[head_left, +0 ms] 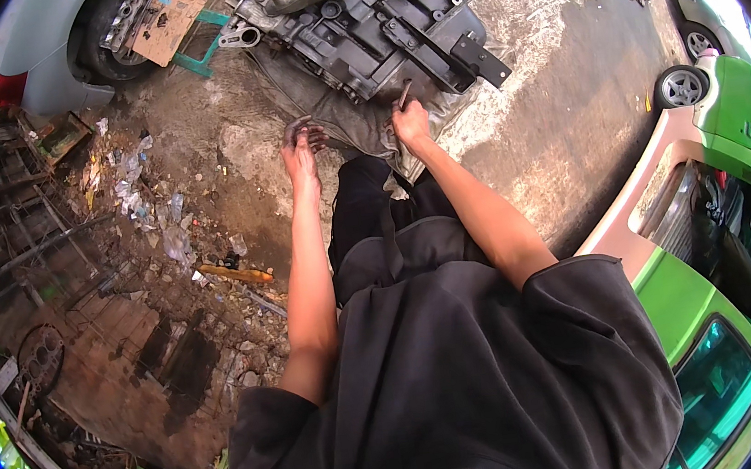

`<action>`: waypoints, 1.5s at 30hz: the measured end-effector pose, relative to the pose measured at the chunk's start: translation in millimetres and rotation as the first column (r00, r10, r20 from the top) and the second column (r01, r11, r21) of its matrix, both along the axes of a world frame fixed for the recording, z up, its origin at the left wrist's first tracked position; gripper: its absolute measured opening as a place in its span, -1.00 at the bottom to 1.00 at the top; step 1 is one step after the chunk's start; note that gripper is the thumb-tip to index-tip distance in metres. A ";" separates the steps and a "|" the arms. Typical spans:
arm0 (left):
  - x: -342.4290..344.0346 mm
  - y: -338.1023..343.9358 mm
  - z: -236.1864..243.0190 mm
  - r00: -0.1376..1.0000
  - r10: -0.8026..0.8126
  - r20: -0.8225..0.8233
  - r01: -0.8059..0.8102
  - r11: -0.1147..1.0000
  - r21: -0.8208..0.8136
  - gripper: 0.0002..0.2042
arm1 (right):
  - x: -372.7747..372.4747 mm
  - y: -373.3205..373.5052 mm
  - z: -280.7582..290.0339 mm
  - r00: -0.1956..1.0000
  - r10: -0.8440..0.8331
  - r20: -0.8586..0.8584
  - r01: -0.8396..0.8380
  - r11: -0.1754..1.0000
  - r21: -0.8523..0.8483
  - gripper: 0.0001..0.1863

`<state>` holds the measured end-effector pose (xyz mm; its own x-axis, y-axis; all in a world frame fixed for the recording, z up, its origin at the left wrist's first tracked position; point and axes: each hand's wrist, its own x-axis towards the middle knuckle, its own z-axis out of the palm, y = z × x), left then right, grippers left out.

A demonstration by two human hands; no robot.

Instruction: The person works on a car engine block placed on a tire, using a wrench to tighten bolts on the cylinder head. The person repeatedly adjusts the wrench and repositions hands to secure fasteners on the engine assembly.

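Observation:
A grey metal engine block (pixel 362 37) lies on a dirty, crumpled cloth (pixel 293 82) on the ground ahead of me. My right hand (pixel 411 123) is closed around a short, thin rod-like piece (pixel 405 93), just off the engine's near edge. The kind of piece is too small to make out. To its left, my left hand (pixel 301 147) hovers over the cloth's near side with its fingers apart, blackened with grease. Nothing shows in it. Both hands are in front of my knees.
A silver car (pixel 49 49) stands at far left, beside a green stool (pixel 204 46) bearing cardboard (pixel 169 24) and a metal engine part (pixel 124 18). Litter (pixel 158 194) and scrap metal (pixel 49 216) cover the left ground. A green and pink vehicle (pixel 679 293) stands along my right.

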<state>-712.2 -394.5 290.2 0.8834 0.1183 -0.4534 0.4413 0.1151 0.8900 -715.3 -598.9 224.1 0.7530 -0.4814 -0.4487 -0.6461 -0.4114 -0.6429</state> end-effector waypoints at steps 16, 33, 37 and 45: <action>8.7 11.0 -11.6 0.998 0.039 0.053 -0.038 0.999 -0.020 -0.76 | 19.9 -43.5 22.1 0.999 0.022 -0.041 -0.009 0.956 0.294 -0.60; 25.0 12.0 -17.7 0.999 -0.045 0.023 0.046 0.999 -0.012 -0.73 | 37.5 -24.1 31.2 0.982 0.012 -0.190 0.138 0.645 0.752 -0.85; 25.7 16.8 -19.4 0.998 -0.059 0.017 0.060 0.997 -0.053 -0.73 | 23.7 17.6 11.4 0.979 -0.128 -0.161 0.203 0.489 0.848 -0.87; 31.0 35.7 -18.3 0.998 -0.055 0.023 0.056 0.998 -0.001 -0.74 | -6.3 42.3 -73.0 0.999 0.034 -0.015 -0.028 0.946 0.322 -0.68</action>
<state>-681.2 -358.8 272.0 0.8988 0.0681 -0.4331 0.4266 0.0925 0.8997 -721.6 -556.6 151.0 0.7545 -0.2853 -0.5910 -0.6504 -0.2046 -0.7315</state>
